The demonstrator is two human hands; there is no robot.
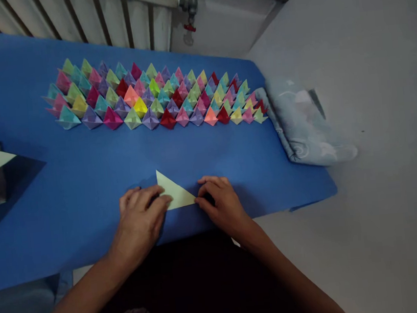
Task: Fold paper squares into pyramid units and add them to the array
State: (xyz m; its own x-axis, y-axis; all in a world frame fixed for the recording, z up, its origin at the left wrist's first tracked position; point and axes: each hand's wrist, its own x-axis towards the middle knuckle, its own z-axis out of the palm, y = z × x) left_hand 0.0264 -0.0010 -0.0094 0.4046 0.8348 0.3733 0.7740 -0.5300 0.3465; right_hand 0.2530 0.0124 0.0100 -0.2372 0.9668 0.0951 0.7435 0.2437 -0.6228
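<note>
— Where is the folded pale paper (177,194), and how is your grip?
— I see it close to the near edge of the blue table (102,162); my left hand (138,217) lays bent fingers on its left part, whether gripping I cannot tell; my right hand (220,202) pinches its right corner.
— And the room?
— Beyond it, a blue strip reaches to the paper rows (150,119); the folded cloth (297,123) bounds their right end.
</note>
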